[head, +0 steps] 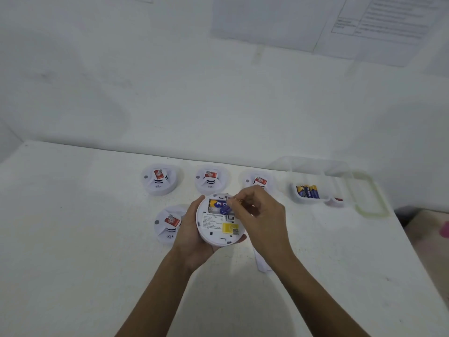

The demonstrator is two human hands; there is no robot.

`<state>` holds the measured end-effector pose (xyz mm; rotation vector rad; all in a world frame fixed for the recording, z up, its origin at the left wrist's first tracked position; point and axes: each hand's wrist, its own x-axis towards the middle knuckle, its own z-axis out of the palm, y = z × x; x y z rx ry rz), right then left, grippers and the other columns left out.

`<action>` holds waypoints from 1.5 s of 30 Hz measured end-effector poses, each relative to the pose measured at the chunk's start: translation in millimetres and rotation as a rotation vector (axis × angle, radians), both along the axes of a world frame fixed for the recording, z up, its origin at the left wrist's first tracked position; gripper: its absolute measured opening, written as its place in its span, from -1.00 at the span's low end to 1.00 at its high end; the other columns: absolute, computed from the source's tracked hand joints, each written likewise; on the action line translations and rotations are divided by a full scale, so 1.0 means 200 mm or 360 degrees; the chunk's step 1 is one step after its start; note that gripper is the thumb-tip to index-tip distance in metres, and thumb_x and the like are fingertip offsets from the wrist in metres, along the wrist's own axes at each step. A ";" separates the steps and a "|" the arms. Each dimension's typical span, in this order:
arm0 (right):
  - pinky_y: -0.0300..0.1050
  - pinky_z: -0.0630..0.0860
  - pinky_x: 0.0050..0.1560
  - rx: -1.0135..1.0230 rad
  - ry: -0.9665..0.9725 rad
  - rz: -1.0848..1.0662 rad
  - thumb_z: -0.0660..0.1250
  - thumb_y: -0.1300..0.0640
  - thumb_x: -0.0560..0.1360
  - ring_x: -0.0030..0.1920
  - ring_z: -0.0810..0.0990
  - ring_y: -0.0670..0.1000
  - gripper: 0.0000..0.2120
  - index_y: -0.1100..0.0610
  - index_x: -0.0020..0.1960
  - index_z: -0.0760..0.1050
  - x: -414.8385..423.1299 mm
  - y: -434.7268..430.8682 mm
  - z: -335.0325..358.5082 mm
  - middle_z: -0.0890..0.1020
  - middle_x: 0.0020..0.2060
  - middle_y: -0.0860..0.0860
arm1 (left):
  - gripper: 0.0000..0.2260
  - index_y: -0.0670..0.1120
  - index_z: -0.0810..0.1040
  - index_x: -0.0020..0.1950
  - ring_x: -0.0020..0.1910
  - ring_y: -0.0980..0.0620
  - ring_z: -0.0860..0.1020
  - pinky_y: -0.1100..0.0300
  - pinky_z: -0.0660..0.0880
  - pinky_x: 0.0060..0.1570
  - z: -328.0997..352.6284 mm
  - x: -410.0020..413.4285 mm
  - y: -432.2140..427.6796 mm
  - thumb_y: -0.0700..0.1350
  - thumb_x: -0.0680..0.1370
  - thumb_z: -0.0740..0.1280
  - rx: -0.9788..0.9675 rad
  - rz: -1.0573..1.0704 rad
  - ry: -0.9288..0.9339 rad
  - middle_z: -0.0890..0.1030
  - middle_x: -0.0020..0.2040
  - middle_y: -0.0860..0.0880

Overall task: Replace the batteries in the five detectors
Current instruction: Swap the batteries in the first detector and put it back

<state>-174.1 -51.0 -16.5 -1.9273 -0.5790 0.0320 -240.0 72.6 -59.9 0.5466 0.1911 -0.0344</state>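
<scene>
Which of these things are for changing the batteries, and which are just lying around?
For the job: held detector, the battery the right hand pinches, four other detectors, spare batteries in the tub.
Just lying about: taped-up papers, pink thing.

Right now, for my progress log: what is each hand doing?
Left hand: holds the detector, back side up.
Right hand: pinches a battery at the open compartment.
</scene>
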 end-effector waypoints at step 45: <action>-0.23 0.54 -0.08 -0.0171 -0.0821 -0.0245 0.28 -0.07 0.43 -0.21 0.64 0.06 -0.57 0.31 -0.08 0.63 -0.13 0.05 -0.20 0.65 -0.17 0.19 | -0.60 -0.01 0.73 -0.16 -0.23 0.01 0.68 0.14 0.62 -0.27 -0.16 0.03 0.06 0.14 0.10 0.58 0.0078 0.0090 -0.0129 0.71 -0.17 -0.07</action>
